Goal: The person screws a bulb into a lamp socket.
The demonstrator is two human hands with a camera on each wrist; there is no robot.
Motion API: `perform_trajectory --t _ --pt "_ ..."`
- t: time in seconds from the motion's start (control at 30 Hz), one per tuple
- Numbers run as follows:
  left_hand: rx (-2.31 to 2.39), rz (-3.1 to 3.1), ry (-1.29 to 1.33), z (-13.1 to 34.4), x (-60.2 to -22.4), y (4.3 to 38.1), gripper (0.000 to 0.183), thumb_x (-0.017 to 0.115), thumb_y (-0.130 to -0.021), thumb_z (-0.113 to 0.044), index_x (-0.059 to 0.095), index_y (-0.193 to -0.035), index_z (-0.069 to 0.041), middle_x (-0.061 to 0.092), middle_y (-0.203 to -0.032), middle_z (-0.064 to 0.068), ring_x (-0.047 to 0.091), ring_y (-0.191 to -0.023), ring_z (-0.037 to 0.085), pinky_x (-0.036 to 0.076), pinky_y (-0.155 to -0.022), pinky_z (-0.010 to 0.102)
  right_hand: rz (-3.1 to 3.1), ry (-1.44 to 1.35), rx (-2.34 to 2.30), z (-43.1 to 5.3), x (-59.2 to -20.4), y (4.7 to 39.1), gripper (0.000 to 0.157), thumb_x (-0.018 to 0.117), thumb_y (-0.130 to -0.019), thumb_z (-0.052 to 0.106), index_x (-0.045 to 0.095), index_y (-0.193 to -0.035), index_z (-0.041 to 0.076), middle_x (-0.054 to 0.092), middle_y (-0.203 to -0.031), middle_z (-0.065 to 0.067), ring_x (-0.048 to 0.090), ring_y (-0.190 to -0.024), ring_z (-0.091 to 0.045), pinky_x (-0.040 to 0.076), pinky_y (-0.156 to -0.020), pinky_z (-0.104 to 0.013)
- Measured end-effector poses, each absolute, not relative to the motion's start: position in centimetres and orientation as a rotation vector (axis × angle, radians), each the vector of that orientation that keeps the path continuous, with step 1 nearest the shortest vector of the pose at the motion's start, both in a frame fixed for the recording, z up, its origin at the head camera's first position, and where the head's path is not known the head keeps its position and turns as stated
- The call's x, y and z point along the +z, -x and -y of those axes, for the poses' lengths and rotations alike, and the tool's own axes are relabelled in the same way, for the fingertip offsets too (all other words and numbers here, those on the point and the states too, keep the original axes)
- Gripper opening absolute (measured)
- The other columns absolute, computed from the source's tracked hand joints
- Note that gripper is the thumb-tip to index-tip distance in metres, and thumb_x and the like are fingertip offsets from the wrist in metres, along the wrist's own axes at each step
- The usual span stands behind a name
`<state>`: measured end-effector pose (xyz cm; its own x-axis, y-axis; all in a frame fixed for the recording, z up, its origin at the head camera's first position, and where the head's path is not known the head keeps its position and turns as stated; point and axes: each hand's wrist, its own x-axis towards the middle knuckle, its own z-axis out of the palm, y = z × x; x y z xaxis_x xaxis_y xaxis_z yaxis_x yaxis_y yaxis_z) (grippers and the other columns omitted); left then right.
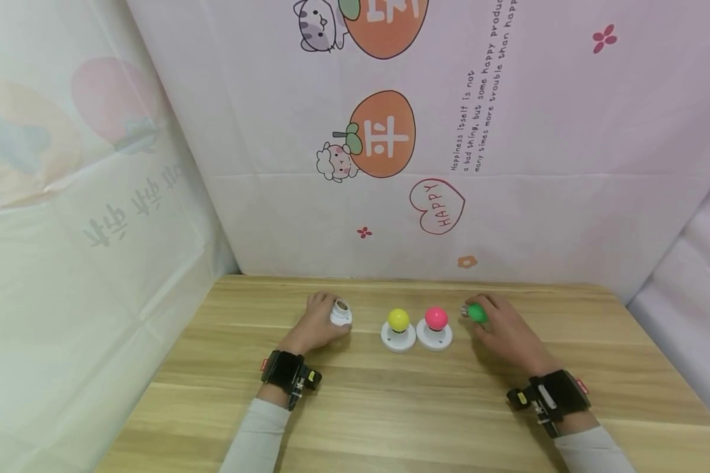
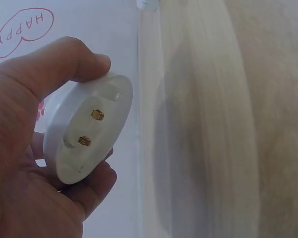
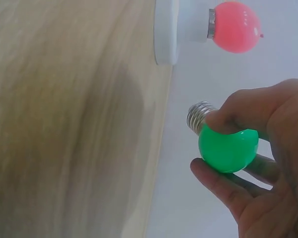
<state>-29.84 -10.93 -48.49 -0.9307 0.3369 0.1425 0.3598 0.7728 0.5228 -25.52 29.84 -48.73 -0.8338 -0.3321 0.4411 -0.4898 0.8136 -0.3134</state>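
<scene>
My left hand [image 1: 319,323] grips a white lamp socket [image 1: 340,313] by its round base, thumb on one side and fingers on the other. In the left wrist view the socket's hollow underside [image 2: 89,129] shows two brass contacts, and it is held off the table. My right hand [image 1: 505,328] pinches a green light bulb [image 3: 228,148] between thumb and fingers. Its silver screw cap [image 3: 199,115] sticks out from the grip and, in the head view, points left toward the pink bulb [image 1: 436,318].
Between the hands, a yellow bulb [image 1: 399,320] and the pink bulb stand upright in white round sockets, side by side on the wooden table [image 1: 390,407]. A printed cloth [image 1: 284,217] hangs behind the table's back edge, and another cloth [image 1: 94,295] hangs at the left.
</scene>
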Motion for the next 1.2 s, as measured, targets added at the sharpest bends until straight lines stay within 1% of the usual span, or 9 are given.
perform_trajectory --t 0.23,0.37,0.5,0.8,1.0,1.2 --pt "-0.846 2.843 0.688 10.5 -47.7 29.5 0.055 0.077 -0.074 -0.034 0.057 -0.122 -0.013 0.046 -0.13 0.008 0.034 -0.121 0.024 0.044 -0.094 0.04 2.57 -0.651 0.568 -29.5 -48.1 25.4 0.051 0.072 -0.077 0.005 0.056 -0.125 0.007 0.053 -0.122 -0.015 0.05 -0.109 -0.031 0.05 -0.086 -0.051" --pt "-0.879 2.838 0.725 10.3 -47.3 29.3 0.055 0.077 -0.074 -0.032 0.056 -0.122 -0.014 0.043 -0.131 0.005 0.04 -0.116 0.02 0.046 -0.093 0.035 2.549 -0.667 0.541 -29.1 -47.7 25.3 0.052 0.074 -0.077 0.005 0.057 -0.126 0.008 0.053 -0.122 -0.014 0.05 -0.109 -0.03 0.05 -0.086 -0.05" --pt "-0.937 2.836 0.757 9.9 -47.0 29.2 0.057 0.077 -0.073 -0.028 0.054 -0.123 -0.013 0.04 -0.131 0.006 0.046 -0.11 0.017 0.047 -0.093 0.031 2.51 -0.702 0.52 -28.8 -47.3 25.1 0.053 0.075 -0.075 0.004 0.058 -0.125 0.007 0.054 -0.121 -0.014 0.05 -0.108 -0.029 0.05 -0.086 -0.049" --pt "-0.987 2.797 0.819 9.3 -46.1 28.6 0.057 0.076 -0.071 -0.02 0.053 -0.123 -0.01 0.041 -0.13 0.002 0.045 -0.112 0.015 0.044 -0.097 0.03 2.468 -0.748 0.498 -28.0 -46.4 24.6 0.053 0.073 -0.076 0.005 0.056 -0.127 0.008 0.055 -0.121 -0.015 0.05 -0.109 -0.03 0.05 -0.086 -0.049" --pt "-0.963 2.795 0.869 8.9 -45.5 28.2 0.058 0.076 -0.071 -0.022 0.052 -0.123 -0.01 0.045 -0.123 0.0 0.044 -0.109 0.015 0.046 -0.094 0.031 2.463 -0.74 0.493 -27.5 -45.9 24.2 0.058 0.074 -0.076 0.006 0.053 -0.13 0.007 0.055 -0.123 -0.018 0.051 -0.11 -0.033 0.049 -0.088 -0.052" --pt "-0.929 2.786 0.891 8.7 -45.2 27.9 0.063 0.076 -0.071 -0.025 0.047 -0.125 -0.01 0.047 -0.119 0.0 0.045 -0.106 0.015 0.047 -0.09 0.029 2.459 -0.727 0.492 -27.2 -45.5 24.0 0.057 0.074 -0.076 0.008 0.054 -0.129 0.008 0.055 -0.125 -0.018 0.05 -0.113 -0.03 0.049 -0.09 -0.051"
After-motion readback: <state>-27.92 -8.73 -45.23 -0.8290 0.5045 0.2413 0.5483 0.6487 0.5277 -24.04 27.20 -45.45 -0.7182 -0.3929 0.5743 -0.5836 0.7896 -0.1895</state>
